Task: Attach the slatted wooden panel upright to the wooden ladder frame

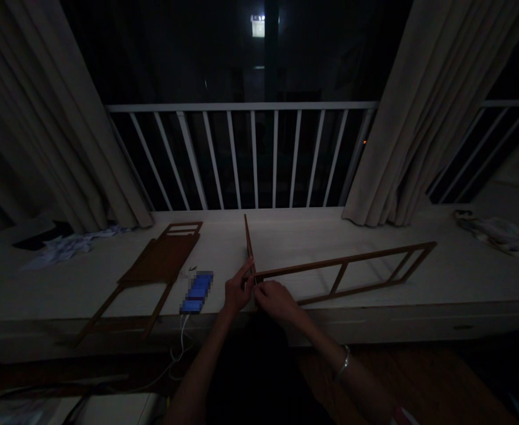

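In a dim room my left hand (238, 290) and my right hand (275, 298) meet at the corner where two wooden frame pieces join on a pale window ledge (294, 233). A long ladder-like wooden frame (345, 273) lies flat, running to the right. A second thin wooden piece (248, 237) stands on edge, running away from the corner. Both hands are closed with fingers pinched at that joint. Whether anything small sits between the fingers is too dark to tell.
A flat brown wooden panel with legs (157, 262) lies left of the hands. A blue-lit phone (197, 292) with a white cable (180, 345) sits beside it. Crumpled paper (67, 247) lies far left, cloth (496, 231) far right. Curtains and a white railing (241, 107) stand behind.
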Available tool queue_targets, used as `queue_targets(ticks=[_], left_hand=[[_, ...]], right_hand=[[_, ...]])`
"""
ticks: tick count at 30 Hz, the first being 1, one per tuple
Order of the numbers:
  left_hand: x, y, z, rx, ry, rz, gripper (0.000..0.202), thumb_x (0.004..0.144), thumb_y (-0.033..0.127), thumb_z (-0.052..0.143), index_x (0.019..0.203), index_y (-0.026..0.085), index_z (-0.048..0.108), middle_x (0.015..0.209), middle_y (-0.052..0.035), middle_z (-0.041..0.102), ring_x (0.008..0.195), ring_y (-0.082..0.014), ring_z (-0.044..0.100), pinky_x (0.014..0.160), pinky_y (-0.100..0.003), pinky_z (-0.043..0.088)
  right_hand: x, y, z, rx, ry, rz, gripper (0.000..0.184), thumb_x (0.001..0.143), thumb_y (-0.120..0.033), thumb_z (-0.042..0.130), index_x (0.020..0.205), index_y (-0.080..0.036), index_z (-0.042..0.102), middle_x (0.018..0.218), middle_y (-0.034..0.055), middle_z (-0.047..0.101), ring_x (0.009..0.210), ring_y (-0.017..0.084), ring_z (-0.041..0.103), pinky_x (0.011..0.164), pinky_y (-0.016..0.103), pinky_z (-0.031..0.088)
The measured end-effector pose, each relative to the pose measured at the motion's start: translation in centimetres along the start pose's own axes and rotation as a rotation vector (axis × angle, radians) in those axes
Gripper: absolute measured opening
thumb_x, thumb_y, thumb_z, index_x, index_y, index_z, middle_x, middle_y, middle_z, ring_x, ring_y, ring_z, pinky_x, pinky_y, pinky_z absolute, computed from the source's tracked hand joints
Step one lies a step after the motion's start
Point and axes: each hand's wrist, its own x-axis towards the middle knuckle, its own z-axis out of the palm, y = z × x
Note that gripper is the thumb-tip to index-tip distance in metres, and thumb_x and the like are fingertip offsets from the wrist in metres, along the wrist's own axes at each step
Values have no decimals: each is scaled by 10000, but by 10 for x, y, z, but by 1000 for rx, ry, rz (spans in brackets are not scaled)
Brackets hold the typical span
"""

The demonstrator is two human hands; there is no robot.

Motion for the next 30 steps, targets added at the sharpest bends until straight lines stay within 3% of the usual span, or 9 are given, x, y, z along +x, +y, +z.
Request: queue_targets(ticks=[8, 12, 26, 30], left_hand=[[-1, 5, -1, 2, 8, 2, 395, 840, 319, 346, 1224, 245, 396, 1274, -34, 434, 1126, -176, 446, 862, -324, 443], [-2, 5, -2, 6, 7, 11, 398, 833, 324, 357, 1220, 240, 399, 1276, -35, 432, 1111, -174, 462, 846, -317, 452], [0, 2, -1, -16, -10, 12, 393, 839, 312, 350, 1221, 238, 397, 1291, -28, 413, 1172, -167, 392, 917, -329, 402], [2, 0, -4, -19, -26, 0, 391, 827, 302, 378, 1212, 240, 408, 1303, -25, 397, 1162, -165, 404, 911, -323, 407]], right_hand=[[-10, -13, 3, -174, 76, 66, 408, 887, -339, 215, 867, -161, 582, 807, 97, 646, 747, 185, 604, 665, 286, 395], [-15, -17, -1, -246, 72, 27, 372, 885, -310, 223, 895, -151, 559, 780, 113, 640, 718, 208, 611, 648, 318, 413], [-8, -11, 0, -172, 18, 72, 414, 892, -341, 211, 912, -167, 586, 848, 106, 646, 798, 189, 601, 705, 298, 389], [-7, -10, 3, -166, 55, 51, 414, 888, -342, 213, 888, -178, 594, 828, 90, 650, 779, 191, 603, 689, 298, 394]])
